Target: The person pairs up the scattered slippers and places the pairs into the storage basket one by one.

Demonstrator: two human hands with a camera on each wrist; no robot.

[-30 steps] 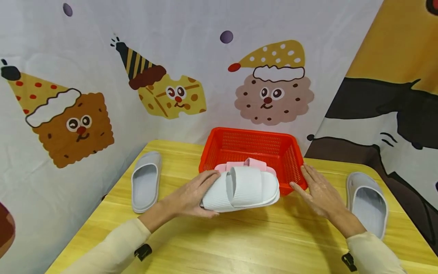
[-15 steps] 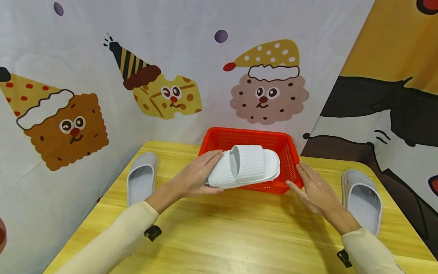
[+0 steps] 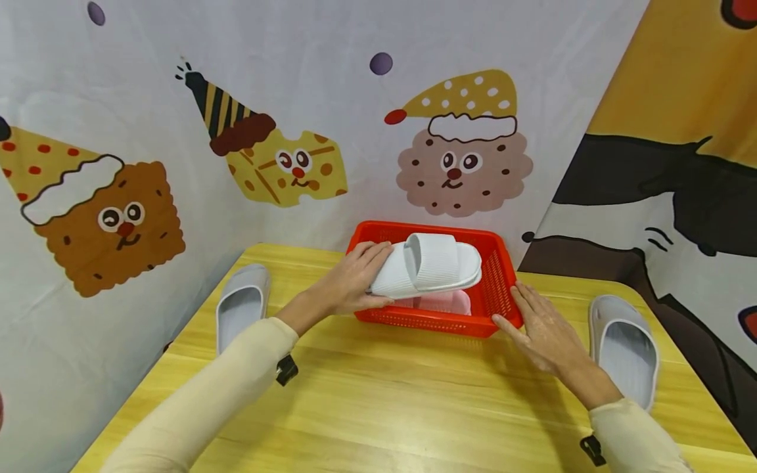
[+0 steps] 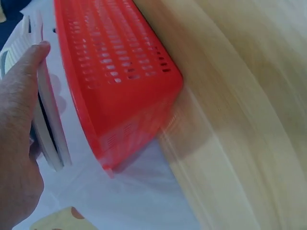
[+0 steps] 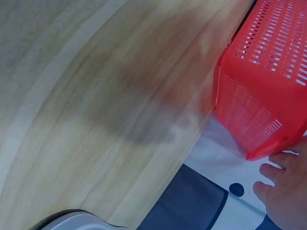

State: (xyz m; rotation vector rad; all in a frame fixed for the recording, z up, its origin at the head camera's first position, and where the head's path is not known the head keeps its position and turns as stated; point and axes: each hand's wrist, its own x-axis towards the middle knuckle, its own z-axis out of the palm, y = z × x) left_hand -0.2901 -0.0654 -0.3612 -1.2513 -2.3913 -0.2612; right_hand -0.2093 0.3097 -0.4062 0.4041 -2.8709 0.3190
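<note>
In the head view my left hand (image 3: 357,276) grips white ribbed slide slippers (image 3: 437,263) at one end and holds them above the red plastic basket (image 3: 428,323). The left wrist view shows that hand (image 4: 19,110) beside the basket (image 4: 110,91), with two soles (image 4: 53,124) edge-on, close together. Pink slippers (image 3: 454,302) lie in the front part of the basket, partly hidden beneath the white ones. At the basket's right front corner, my right hand (image 3: 547,332) rests against the side with fingers extended; its fingertips also show in the right wrist view.
One grey slipper (image 3: 242,305) stands on the table's left side, partly behind my left forearm. Another grey slipper (image 3: 628,355) is to the right of my right hand. A cartoon-printed cloth (image 3: 355,39) hangs behind the wooden table (image 3: 402,407).
My left hand has carried the white slippers forward and up from in front of the basket to above it, uncovering part of the pink slippers. The right hand stays at the basket's corner.
</note>
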